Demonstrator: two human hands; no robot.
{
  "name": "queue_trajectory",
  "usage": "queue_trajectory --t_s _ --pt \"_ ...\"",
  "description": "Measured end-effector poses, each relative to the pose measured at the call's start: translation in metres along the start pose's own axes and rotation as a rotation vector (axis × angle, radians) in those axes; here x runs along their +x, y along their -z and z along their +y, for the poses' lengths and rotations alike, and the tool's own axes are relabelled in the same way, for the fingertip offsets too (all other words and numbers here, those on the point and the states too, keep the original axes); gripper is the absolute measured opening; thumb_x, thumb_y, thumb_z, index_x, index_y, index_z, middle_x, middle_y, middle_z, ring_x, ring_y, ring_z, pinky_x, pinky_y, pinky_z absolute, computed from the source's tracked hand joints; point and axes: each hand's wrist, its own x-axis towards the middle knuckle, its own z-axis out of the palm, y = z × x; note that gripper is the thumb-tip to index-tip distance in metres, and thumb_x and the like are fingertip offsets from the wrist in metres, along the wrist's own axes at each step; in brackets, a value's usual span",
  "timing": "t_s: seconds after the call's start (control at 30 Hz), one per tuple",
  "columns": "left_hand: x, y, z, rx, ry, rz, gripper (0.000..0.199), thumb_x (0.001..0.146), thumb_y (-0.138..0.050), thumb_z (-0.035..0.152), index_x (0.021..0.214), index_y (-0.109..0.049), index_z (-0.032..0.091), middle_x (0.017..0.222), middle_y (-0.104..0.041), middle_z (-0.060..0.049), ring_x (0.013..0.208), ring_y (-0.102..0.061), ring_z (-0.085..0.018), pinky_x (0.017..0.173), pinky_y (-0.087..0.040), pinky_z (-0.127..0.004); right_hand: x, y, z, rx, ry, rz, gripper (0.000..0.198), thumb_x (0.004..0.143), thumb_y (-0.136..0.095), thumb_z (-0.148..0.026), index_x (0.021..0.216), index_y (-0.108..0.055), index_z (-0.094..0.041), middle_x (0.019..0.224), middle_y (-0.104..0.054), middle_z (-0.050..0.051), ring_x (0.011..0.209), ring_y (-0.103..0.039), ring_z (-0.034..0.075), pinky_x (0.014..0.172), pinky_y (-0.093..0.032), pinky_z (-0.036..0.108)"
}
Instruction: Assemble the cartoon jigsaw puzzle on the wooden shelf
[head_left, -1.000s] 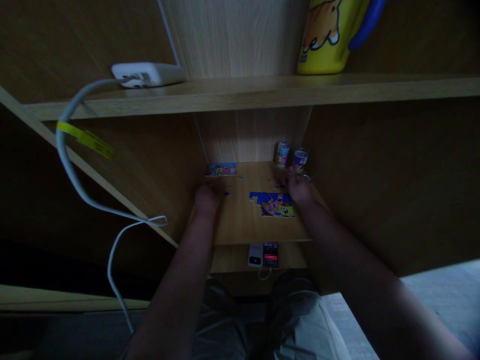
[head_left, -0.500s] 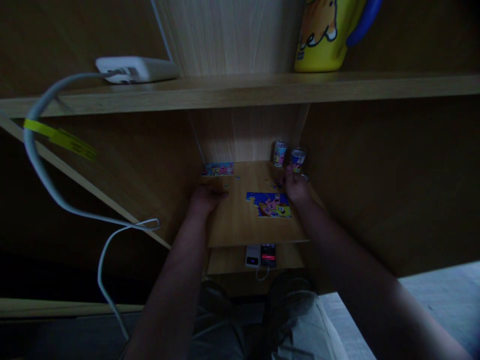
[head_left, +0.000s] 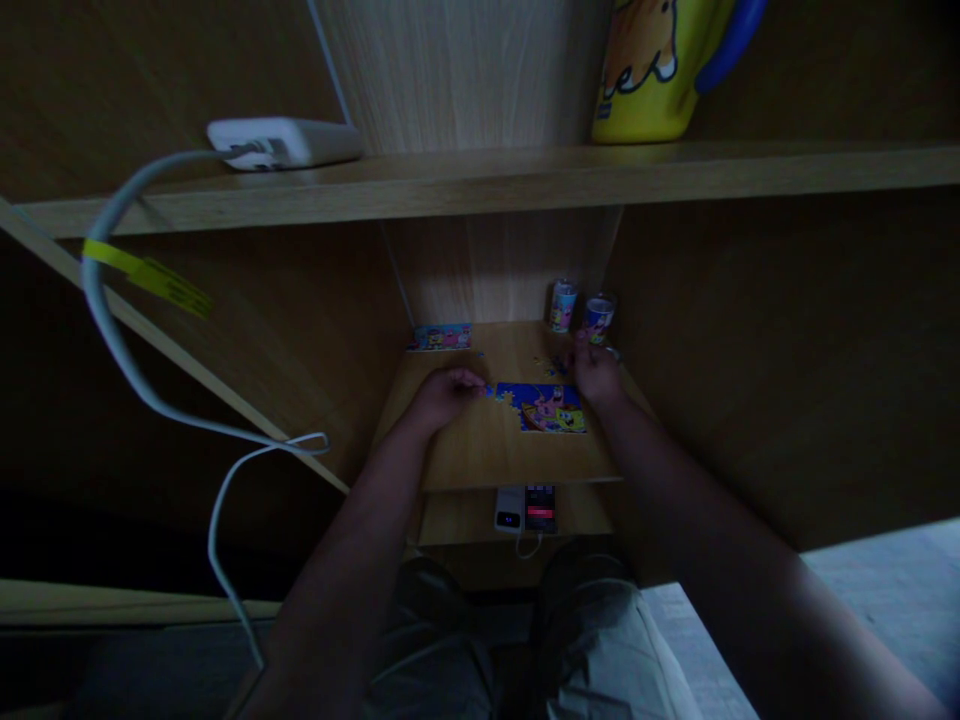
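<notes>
On the lower shelf board lies a partly assembled jigsaw puzzle (head_left: 553, 408) with cartoon figures on blue. Its left side has a jagged edge. My left hand (head_left: 448, 393) pinches a small blue puzzle piece (head_left: 488, 391) just left of that edge, slightly apart from it. At the puzzle's upper right corner is my right hand (head_left: 598, 374), fingers drawn together by some loose puzzle pieces (head_left: 553, 367). Whether it holds one is too dark and small to tell. Another single piece (head_left: 481, 354) lies farther back.
A cartoon picture card (head_left: 441, 337) lies at the back left. Two printed cylindrical containers (head_left: 562, 306) (head_left: 598, 316) stand at the back right. Overhead, a shelf bears a yellow mug (head_left: 646, 85) and a white adapter (head_left: 289, 143) with a hanging cable (head_left: 142, 385). Below lie a power bank (head_left: 509, 510) and phone (head_left: 540, 510).
My left hand has moved right, from the left part of the board to the puzzle's left edge, with a blue piece now visible at its fingertips. My right hand stays about where it was.
</notes>
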Motion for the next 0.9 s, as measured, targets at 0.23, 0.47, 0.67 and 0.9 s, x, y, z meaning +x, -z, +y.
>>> queue_trajectory --t_s 0.23,0.47,0.67,0.9 --pt "0.005 -0.011 -0.006 -0.103 -0.078 -0.055 0.026 0.089 -0.085 0.044 0.101 -0.087 0.021 0.107 -0.088 -0.008 0.102 -0.080 -0.028 0.101 -0.063 -0.045 0.000 -0.001 0.002 0.002 0.007 -0.012 0.092 0.099 -0.013 -0.096 0.066 -0.063 -0.027 0.070 -0.072 0.009 0.075 -0.072 0.027 0.073 -0.049 0.037" --pt "0.008 -0.016 -0.004 -0.160 -0.124 -0.036 0.031 0.086 -0.089 0.050 0.098 -0.087 0.021 0.105 -0.087 -0.009 0.100 -0.080 -0.028 0.101 -0.063 -0.045 -0.005 -0.002 -0.001 -0.082 0.199 -0.015 0.083 0.110 -0.018 -0.080 0.069 -0.065 -0.026 0.077 -0.074 0.011 0.080 -0.072 0.029 0.079 -0.051 0.040" --pt "0.010 -0.018 -0.004 -0.181 -0.144 -0.021 0.034 0.085 -0.091 0.051 0.098 -0.086 0.021 0.102 -0.087 -0.008 0.096 -0.079 -0.026 0.096 -0.063 -0.043 -0.017 -0.008 -0.019 0.004 0.528 -0.147 0.044 0.109 -0.058 -0.059 0.092 -0.078 -0.025 0.088 -0.079 0.007 0.088 -0.070 0.025 0.090 -0.052 0.040" --pt "0.012 -0.020 -0.006 -0.202 -0.143 -0.042 0.033 0.084 -0.092 0.050 0.096 -0.084 0.019 0.098 -0.086 -0.007 0.091 -0.078 -0.023 0.092 -0.062 -0.039 -0.022 -0.013 -0.024 0.090 0.646 -0.325 0.022 0.103 -0.075 -0.046 0.109 -0.085 -0.028 0.092 -0.082 0.005 0.091 -0.072 0.024 0.094 -0.051 0.041"
